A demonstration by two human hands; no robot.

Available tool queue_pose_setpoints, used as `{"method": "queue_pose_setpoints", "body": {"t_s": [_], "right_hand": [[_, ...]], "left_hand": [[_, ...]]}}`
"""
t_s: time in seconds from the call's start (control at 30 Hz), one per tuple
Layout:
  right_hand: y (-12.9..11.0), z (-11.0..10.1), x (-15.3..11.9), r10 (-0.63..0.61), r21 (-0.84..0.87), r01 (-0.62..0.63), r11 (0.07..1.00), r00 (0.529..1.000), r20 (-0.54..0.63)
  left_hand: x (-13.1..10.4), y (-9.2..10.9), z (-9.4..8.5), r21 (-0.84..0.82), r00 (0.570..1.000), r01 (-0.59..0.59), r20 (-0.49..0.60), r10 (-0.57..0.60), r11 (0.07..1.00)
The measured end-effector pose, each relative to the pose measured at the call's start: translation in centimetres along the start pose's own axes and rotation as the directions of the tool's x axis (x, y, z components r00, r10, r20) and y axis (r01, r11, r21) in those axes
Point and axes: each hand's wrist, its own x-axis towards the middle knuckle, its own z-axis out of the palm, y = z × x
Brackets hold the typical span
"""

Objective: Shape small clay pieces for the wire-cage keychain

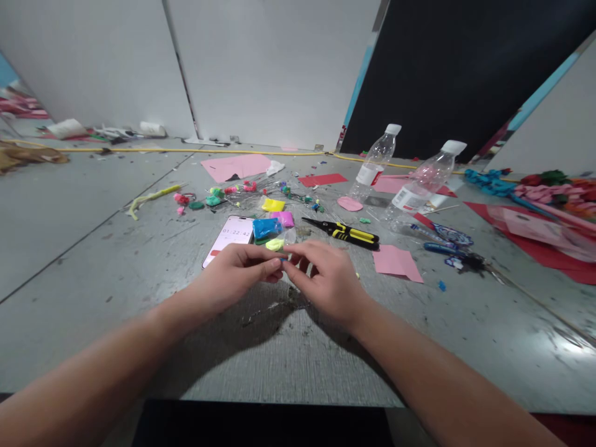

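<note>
My left hand (pixel 239 270) and my right hand (pixel 323 273) meet at the fingertips above the grey table. Both are pinched closed around a tiny blue piece (pixel 283 259), mostly hidden by the fingers. Just behind the fingertips lie a yellow-green lump (pixel 275 244), a blue packet (pixel 267 228), a purple packet (pixel 283 218) and a yellow packet (pixel 273 205). A phone (pixel 233 233) showing a timer lies partly behind my left hand. Black and yellow pliers (pixel 347 233) rest beyond my right hand.
Two clear bottles (pixel 378 162) (pixel 421 186) stand at the back right. Pink paper (pixel 397 262) lies right of my right hand, with blue-handled pliers (pixel 442 249) farther right. Small colourful clay pieces (pixel 215 197) and a yellow-green strip (pixel 151 198) lie back left.
</note>
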Motion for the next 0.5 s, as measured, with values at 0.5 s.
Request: {"method": "queue_pose_setpoints", "body": {"t_s": [0.5], "right_hand": [[-0.5,-0.19,0.14,0.179,0.172,-0.179,0.969,0.984,0.01]], "left_hand": [[0.06,0.33,-0.3,0.132,1.0,0.002,0.005,-0.002,0.991]]}}
